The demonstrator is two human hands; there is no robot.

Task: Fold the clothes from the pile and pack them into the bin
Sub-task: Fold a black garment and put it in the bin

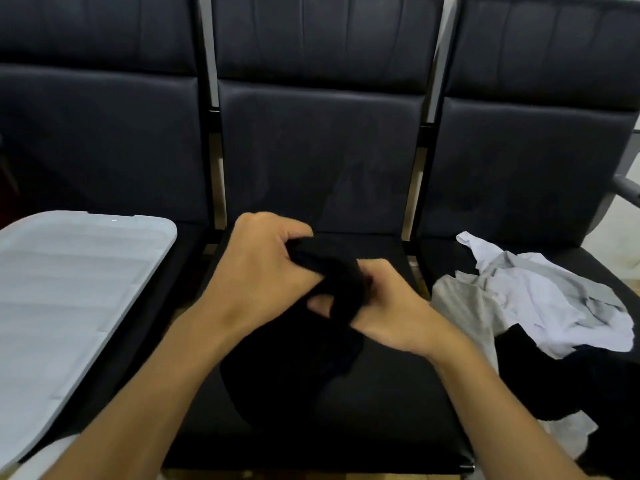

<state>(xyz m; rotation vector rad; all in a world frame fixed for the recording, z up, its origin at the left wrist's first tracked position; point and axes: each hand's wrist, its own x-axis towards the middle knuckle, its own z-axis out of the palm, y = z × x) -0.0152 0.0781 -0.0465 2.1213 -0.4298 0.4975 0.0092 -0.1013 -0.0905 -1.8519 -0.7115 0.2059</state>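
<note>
Left hand (266, 271) curled, fingers and thumb gripping the upper bunch of a black garment (298, 358) above the middle seat (398, 393) of a row of dark padded chairs. Right hand (388, 306) curled too, fingers hooked into a twisted band of the same black cloth, thumb tucked behind the fabric. Both hands close together, nearly touching, with the cloth wound between them. Rest of the garment hanging down below the hands and pooling on the seat cushion, hard to make out against the black upholstery; type of garment not clear. Edges of both hands blurred.

To the left, on the neighbouring seat, a white plastic bin lid (69, 289) with ribbed top, lying tilted toward the camera and covering whatever sits beneath; bin body itself not visible. To the right, on the third seat, the pile of clothes (540, 306): a pale grey garment and a white or light lilac shirt crumpled together, with another black piece (588, 386) lying over the near part of the pile. Pile just beside the right forearm, not touching the hand. Pile and held garment apart from each other.

Behind, three chair backs (318, 140) with metal frame posts (218, 161) in the gaps between them. At far right, a grey armrest (627, 190).
</note>
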